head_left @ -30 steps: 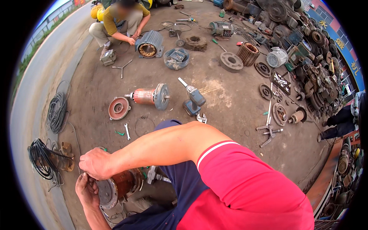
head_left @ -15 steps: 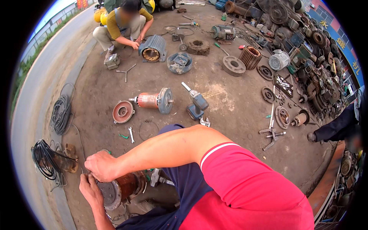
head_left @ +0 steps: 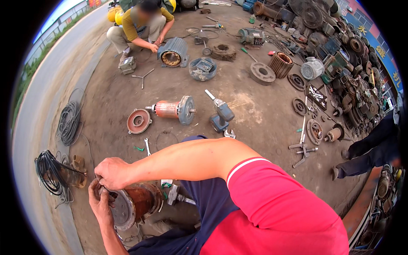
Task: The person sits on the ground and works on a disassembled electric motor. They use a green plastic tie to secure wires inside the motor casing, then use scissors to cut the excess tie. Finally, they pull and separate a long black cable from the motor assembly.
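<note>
A rusty, reddish-brown cylindrical motor housing [head_left: 146,198] lies on its side by my legs, its round grey end facing left. At the upper edge of that end, my right hand [head_left: 112,173] is closed in a pinch; its fingertips are hidden behind the knuckles. Just below, my left hand [head_left: 100,202] curls its fingers and thumb around a small dark part I cannot make out, beside the housing's edge. Both hands almost touch. To the right of the housing rests a hammer [head_left: 173,194].
Ahead lie a red end cover [head_left: 139,121], a rotor [head_left: 166,109], a cordless impact wrench [head_left: 222,114] and a spanner [head_left: 147,146]. Coiled black cable [head_left: 50,173] sits at left. A co-worker [head_left: 142,29] crouches by a blue motor [head_left: 173,52]. Scrap parts [head_left: 346,63] pile up at right.
My hands have shifted slightly, and a dark part now shows at my left fingers. At the far right, another person's legs have come further into view. The whole view has moved a little.
</note>
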